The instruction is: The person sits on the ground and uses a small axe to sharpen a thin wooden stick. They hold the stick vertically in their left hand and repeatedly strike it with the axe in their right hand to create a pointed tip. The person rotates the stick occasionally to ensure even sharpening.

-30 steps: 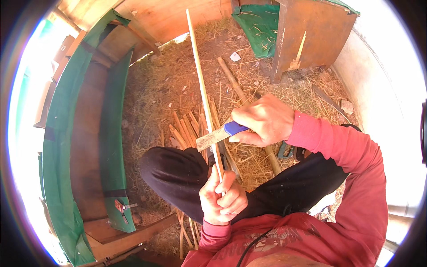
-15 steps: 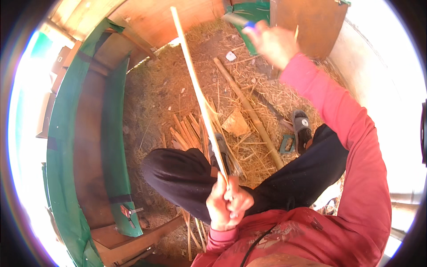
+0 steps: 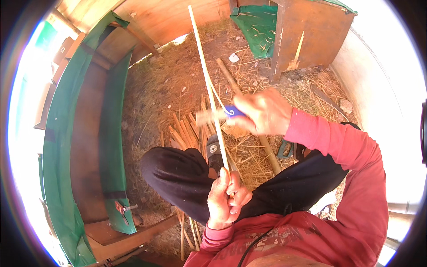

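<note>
My left hand [image 3: 226, 200] is closed around the lower end of a long pale strip of split bamboo [image 3: 202, 55], which points up and away from me. My right hand [image 3: 266, 111] grips the blue handle of a knife [image 3: 233, 111]. Its blade, smeared by motion, lies across the strip about halfway along. From the strip's right side a thin sliver curls away just above the blade. Whether the edge is biting into the bamboo cannot be made out.
Split wood pieces [image 3: 181, 133] lie past my left knee. A bamboo pole [image 3: 230, 76] rests on the straw-covered ground. A green-covered bench [image 3: 64, 147] runs along the left, with a red-and-black tool [image 3: 120, 208] on it. A brown wooden box [image 3: 311, 35] stands at far right.
My right hand has swung the knife down and left, from the far right onto the strip. The strip now stands a little more upright. My left hand keeps its grip.
</note>
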Motion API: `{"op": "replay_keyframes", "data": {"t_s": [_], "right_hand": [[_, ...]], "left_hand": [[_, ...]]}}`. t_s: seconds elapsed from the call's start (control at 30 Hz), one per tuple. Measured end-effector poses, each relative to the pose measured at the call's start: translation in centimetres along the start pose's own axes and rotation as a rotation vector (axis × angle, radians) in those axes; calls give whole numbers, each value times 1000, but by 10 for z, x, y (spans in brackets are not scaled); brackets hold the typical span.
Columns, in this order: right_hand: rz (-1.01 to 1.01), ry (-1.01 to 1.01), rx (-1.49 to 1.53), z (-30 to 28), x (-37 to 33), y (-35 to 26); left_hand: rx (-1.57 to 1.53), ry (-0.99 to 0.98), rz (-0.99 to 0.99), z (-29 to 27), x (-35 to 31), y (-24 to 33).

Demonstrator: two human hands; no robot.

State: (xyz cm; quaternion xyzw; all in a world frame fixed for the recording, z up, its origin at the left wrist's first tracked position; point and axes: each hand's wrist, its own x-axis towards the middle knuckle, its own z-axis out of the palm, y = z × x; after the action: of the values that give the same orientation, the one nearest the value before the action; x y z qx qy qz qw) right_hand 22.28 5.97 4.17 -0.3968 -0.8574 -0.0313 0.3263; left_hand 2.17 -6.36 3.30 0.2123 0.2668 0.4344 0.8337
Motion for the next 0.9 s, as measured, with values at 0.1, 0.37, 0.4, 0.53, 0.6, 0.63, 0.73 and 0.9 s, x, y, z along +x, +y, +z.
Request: {"op": "replay_keyframes", "data": {"t_s": [0.1,0.37,0.4,0.53,0.6,0.63,0.73,0.9], "right_hand": [[128,97,-160,-8,13,26],[-47,221,-305,-9,23,51],[-52,232,-316,-6,26,51],[493,420,-548,-40,52,127],[576,415,-562,-58,39,152],[603,423,-567,-59,30,166],[620,409,-429,-53,27,163],[652,44,-281,-48,37,102]], "left_hand": [[33,-5,-16,-6,-4,-7],[40,-23,-20,-24,-20,-18],[20,6,-58,-24,-22,-19],[100,-55,-271,-26,-40,-48],[188,-64,-272,-42,-49,-48],[159,12,-261,-46,-46,-45],[132,97,-180,-56,-43,-34],[217,98,10,-57,-28,-32]]}}
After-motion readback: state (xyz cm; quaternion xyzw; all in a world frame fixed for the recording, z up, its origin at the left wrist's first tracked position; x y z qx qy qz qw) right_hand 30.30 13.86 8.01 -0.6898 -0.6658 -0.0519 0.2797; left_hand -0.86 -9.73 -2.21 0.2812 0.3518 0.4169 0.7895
